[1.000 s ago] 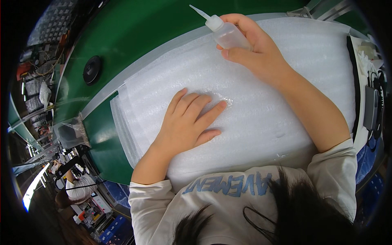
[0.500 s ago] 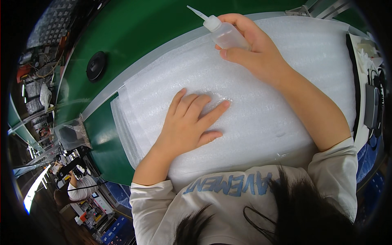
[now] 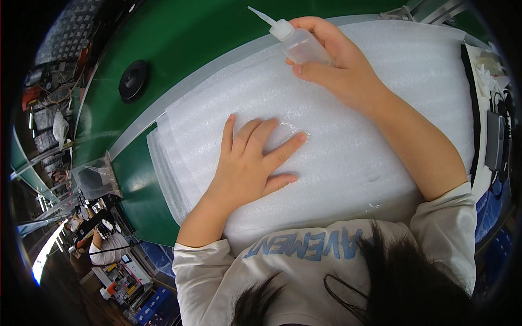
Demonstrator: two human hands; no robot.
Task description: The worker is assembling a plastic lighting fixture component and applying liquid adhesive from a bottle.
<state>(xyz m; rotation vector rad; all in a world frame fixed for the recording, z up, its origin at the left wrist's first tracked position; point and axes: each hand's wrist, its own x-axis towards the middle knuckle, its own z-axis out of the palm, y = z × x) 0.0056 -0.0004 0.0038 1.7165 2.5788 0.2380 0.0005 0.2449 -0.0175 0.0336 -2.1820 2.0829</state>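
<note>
My right hand (image 3: 337, 60) is wrapped round a translucent squeeze bottle (image 3: 305, 46) with a white cap and a thin tapered nozzle. The bottle is tilted, its nozzle pointing up and to the left over the far edge of the foam. My left hand (image 3: 250, 155) lies palm down with fingers spread on a white foam sheet (image 3: 348, 163). By its index fingertip is a shiny clear patch (image 3: 296, 122) on the foam, which looks wet. Nothing shows in the left hand.
Beyond the foam runs a green belt or work surface (image 3: 179, 49) carrying a round black part (image 3: 134, 80). A metal bracket (image 3: 399, 13) stands at the far right. Dark devices with cables (image 3: 495, 141) sit at the right edge. Another person (image 3: 109, 249) works at the lower left.
My left hand's fingers have spread slightly, the little finger moving left. The round black part has shifted a little to the right. My right hand and the bottle are almost unchanged.
</note>
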